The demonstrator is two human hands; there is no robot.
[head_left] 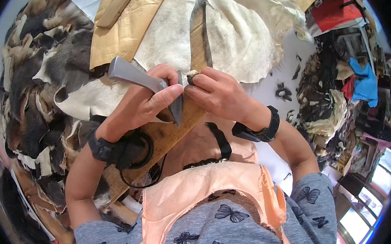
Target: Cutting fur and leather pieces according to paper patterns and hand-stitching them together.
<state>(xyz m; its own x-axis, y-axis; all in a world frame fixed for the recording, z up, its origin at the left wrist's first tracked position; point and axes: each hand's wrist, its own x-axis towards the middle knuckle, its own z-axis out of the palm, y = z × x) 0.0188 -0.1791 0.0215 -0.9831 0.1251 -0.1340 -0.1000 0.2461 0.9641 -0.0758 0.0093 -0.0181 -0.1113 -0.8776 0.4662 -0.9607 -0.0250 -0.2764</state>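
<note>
1. Between my two hands, in the head view, stands the grey metal tool (pixel 141 77): its pointed blade sits just left of my right fingertips, its long arm slanting up and leftward. My left hand (pixel 156 95) is nearer.
2. I curl that hand around the tool; my right hand (pixel 220 92) has its fingers pinched together, on what I cannot tell.
3. Beyond, pale hide (pixel 239 31) spreads away from me. Below, a wooden board (pixel 173 135) slants.
4. Fur pieces (pixel 77 53) heap leftward; my right fingertips crowd the blade's side.
</note>
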